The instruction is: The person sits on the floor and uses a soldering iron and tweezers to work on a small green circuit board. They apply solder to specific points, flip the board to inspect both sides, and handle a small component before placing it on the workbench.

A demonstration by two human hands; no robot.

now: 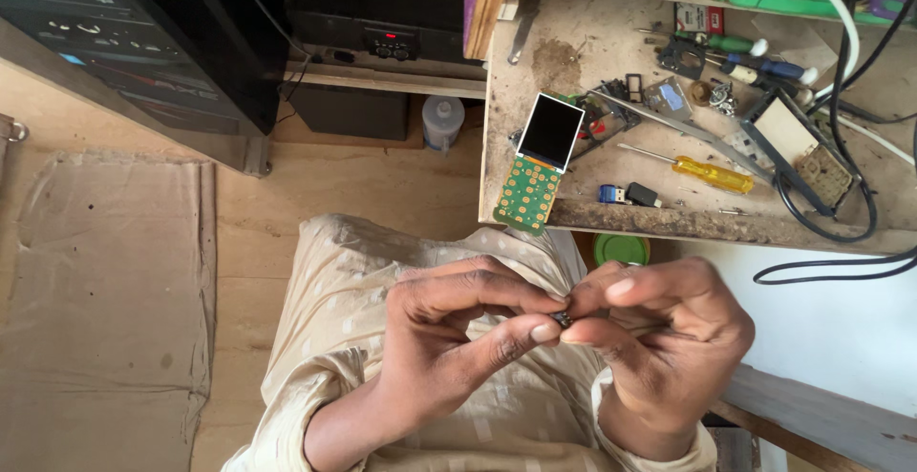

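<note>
Left hand [449, 329] and right hand [659, 338] both pinched on a tiny dark part [563, 318] at frame centre; looks light, fiddly, likely fragile, best edge-held; phone board [537, 161] at 12 o'clock.

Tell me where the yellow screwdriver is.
In the head view, the yellow screwdriver lies on the workbench at upper right, between the phone board and black cable.

A tiny dark metallic part [563, 319] sits pinched between the fingertips of both hands, above the lap and in front of the workbench edge. Only a sliver shows (fingers cover most of it), with a dull grey glint; its exact shape cannot be made out.
</note>
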